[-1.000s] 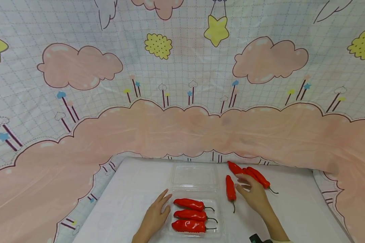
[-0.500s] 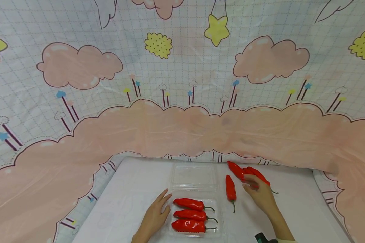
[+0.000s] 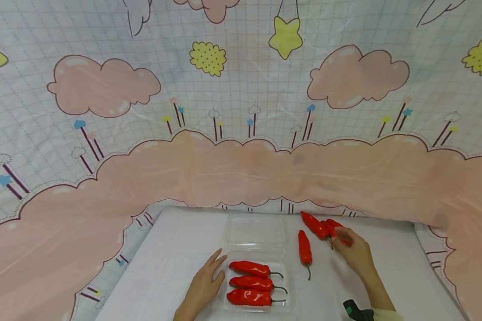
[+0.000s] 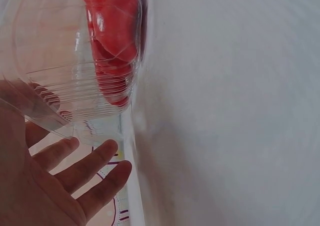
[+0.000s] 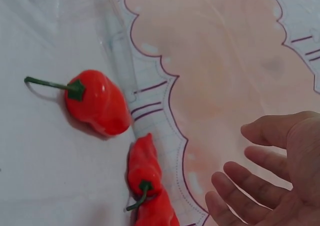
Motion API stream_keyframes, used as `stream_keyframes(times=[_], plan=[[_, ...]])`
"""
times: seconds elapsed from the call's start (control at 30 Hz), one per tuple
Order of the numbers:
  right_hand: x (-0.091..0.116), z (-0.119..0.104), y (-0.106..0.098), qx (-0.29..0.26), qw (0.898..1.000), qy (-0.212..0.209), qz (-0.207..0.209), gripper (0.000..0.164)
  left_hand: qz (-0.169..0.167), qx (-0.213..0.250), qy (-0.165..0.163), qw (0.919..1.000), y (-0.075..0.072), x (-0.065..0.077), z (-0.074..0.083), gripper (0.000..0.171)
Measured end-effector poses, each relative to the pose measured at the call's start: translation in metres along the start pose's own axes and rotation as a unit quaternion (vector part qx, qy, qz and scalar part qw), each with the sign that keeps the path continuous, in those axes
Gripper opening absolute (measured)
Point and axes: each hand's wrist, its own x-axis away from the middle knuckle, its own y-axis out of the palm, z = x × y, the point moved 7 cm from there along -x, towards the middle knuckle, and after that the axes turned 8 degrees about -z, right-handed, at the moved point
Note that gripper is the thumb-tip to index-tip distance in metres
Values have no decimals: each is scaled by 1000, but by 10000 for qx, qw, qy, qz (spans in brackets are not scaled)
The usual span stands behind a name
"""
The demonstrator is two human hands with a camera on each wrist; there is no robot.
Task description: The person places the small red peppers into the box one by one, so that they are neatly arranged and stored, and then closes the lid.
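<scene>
You are working at a white table (image 3: 176,258), with a cartoon-cloud cloth (image 3: 241,169) hanging behind it, well beyond both your hands. A clear plastic clamshell tray (image 3: 255,232) is lying open between your hands, its lid half on the far side. Your left hand (image 3: 202,287) is resting flat against the tray's left edge, fingers straight and relaxed, holding nothing; three red peppers (image 3: 249,282) are lying side by side in the tray just beside those fingers, stems pointing away from that hand. Your right hand (image 3: 353,253) is reaching over a small bunch of loose red peppers (image 3: 320,227) at its fingertips. From the wrist view its fingers (image 5: 250,183) are looking loosely spread, though whether they are touching a pepper I cannot tell. One single red pepper (image 3: 304,248) is lying apart, between your right hand and the tray.
</scene>
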Motion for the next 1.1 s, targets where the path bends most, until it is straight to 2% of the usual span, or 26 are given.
stream_keyframes(times=[0.2,0.4,0.7,1.1], plan=[[-5,13,-6,-97,9997,210,-101,43,-47,4,-45,10000,1,-1,-1,42],[-8,24,-13,94,9998,179,54,41,-62,-38,-55,10000,2,-2,-1,43],[-14,42,-16,220,9988,383,187,40,-101,19,-80,9999,3,-2,-3,42],[-19,54,-11,102,9970,758,-135,44,-118,-26,-78,9999,1,-2,-2,42]])
